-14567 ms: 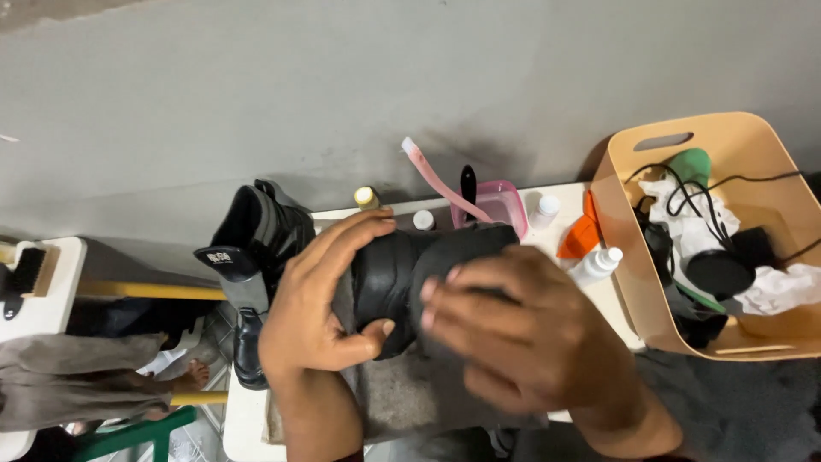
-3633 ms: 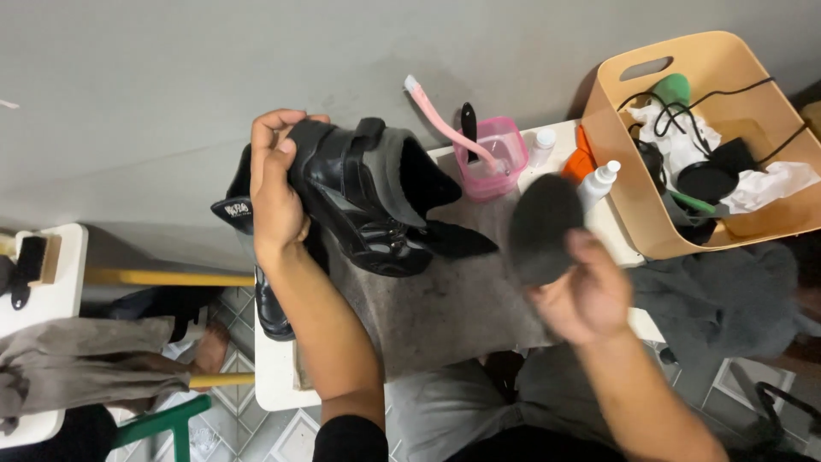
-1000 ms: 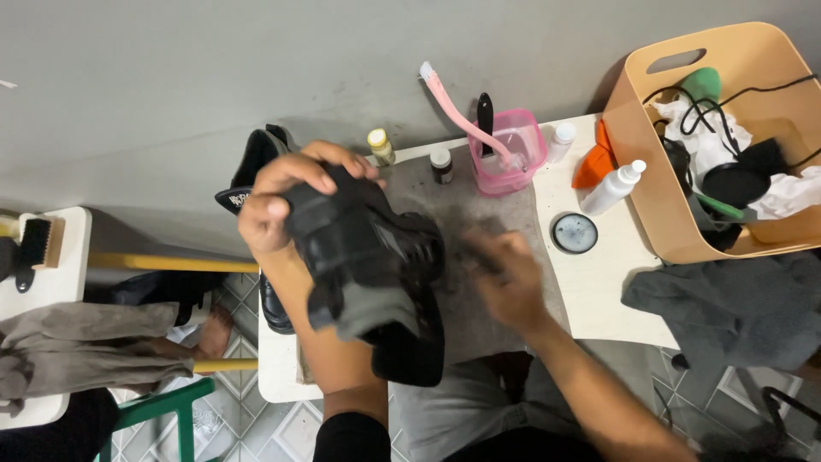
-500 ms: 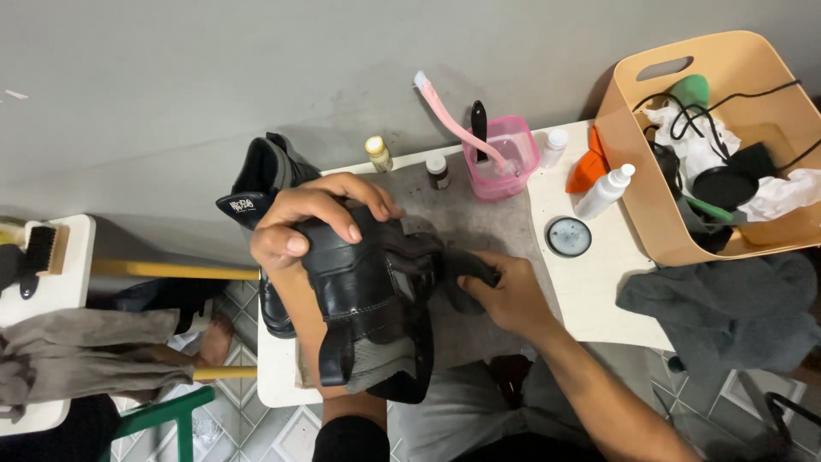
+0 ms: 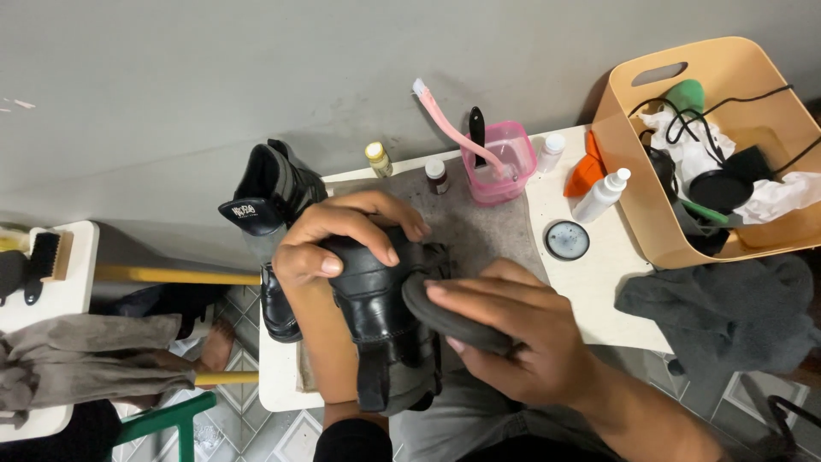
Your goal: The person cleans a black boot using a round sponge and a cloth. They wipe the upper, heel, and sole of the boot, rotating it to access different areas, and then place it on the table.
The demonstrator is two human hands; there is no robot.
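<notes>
Head view: left hand (image 5: pixel 342 235) fingers clamped on black shoe (image 5: pixel 376 299); right hand (image 5: pixel 513 334) fingers together, pressing dark round pad (image 5: pixel 445 312) against shoe.

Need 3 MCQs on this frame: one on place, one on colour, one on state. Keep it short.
1. Where does the round tin lie?
A. in the tan basket
B. on the white table, left of the basket
C. on the floor

2. What colour is the cup holding the long brush?
A. pink
B. green
C. yellow

3. What is the right hand doing?
A. resting empty
B. holding a spray bottle
C. pressing a dark pad against the black shoe

Answers: 1 B, it sits on bare tabletop beside the basket. 2 A, the cup is translucent pink. 3 C, the pad meets the shoe held by the left hand.
</notes>
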